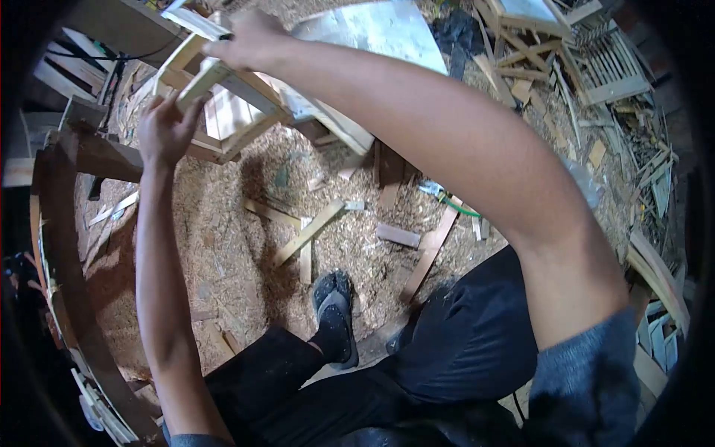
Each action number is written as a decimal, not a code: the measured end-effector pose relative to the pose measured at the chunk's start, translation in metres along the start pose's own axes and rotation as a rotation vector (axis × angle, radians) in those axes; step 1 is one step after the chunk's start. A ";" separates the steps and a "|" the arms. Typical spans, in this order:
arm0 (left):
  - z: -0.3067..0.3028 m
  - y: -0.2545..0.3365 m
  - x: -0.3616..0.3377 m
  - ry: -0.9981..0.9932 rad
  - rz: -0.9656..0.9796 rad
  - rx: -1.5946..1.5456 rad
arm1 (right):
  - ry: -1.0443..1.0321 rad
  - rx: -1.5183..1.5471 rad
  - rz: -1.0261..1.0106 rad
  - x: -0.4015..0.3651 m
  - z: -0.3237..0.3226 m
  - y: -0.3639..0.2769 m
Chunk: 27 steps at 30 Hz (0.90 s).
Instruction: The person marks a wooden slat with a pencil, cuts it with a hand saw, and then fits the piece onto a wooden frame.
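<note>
At the upper left stands a small wooden frame (257, 93) with pale slats, tilted in the view. My left hand (167, 128) is closed round a light wooden strip (205, 78) at the frame's near left side. Above it, my right hand (253, 41) is closed at the frame's top edge, beside a pale, flat piece (195, 24) that sticks out to the upper left. A small dark part shows at its fingertips, but what these fingers hold is largely hidden by the hand.
Sawdust and shavings cover the floor (216, 246), with loose wood strips (309, 232) and a green cord (460, 208). A large pale panel (380, 30) lies beyond the frame. Scrap wood (607, 63) is piled at right. A curved dark beam (56, 223) runs along the left.
</note>
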State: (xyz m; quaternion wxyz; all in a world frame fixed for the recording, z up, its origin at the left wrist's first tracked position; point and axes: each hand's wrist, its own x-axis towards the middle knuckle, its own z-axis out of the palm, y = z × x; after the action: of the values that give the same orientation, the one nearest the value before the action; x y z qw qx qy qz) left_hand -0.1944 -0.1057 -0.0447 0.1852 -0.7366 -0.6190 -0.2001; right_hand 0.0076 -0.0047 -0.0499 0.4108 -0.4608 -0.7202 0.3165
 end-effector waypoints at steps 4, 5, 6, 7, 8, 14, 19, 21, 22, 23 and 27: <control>0.008 -0.012 -0.010 0.009 -0.108 -0.162 | 0.013 0.215 0.295 0.011 0.042 -0.013; 0.015 -0.019 -0.012 0.066 -0.070 -0.183 | 0.028 0.214 0.276 0.013 0.044 -0.016; 0.018 -0.026 -0.014 0.050 -0.062 -0.178 | 0.039 0.216 0.264 0.011 0.045 -0.021; 0.021 -0.030 -0.014 0.031 -0.121 -0.199 | 0.045 0.224 0.275 -0.003 0.037 -0.031; 0.023 -0.035 -0.015 0.012 -0.182 -0.216 | 0.099 0.161 0.286 -0.032 0.020 -0.046; 0.038 -0.050 -0.014 0.041 -0.206 -0.396 | 0.163 0.144 0.333 -0.025 0.037 -0.040; 0.030 -0.062 -0.023 -0.087 -0.228 -0.283 | 0.102 0.148 0.354 -0.001 0.071 -0.048; 0.033 -0.068 -0.025 -0.083 -0.052 -0.185 | -0.096 0.061 0.156 0.006 0.070 -0.008; 0.031 -0.065 -0.024 -0.111 -0.001 -0.080 | -0.152 0.095 0.237 0.003 0.078 0.001; 0.032 -0.066 -0.023 -0.171 0.096 -0.067 | -0.145 0.125 0.213 -0.017 0.066 0.001; 0.040 -0.061 -0.036 -0.296 0.268 -0.134 | -0.174 -0.092 0.118 -0.032 0.072 0.025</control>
State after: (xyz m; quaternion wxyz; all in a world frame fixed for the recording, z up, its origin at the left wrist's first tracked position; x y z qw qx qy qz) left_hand -0.2577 -0.1053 -0.0957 0.0681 -0.8442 -0.5214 -0.1041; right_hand -0.0384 -0.0302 -0.1136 0.3056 -0.4917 -0.7385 0.3457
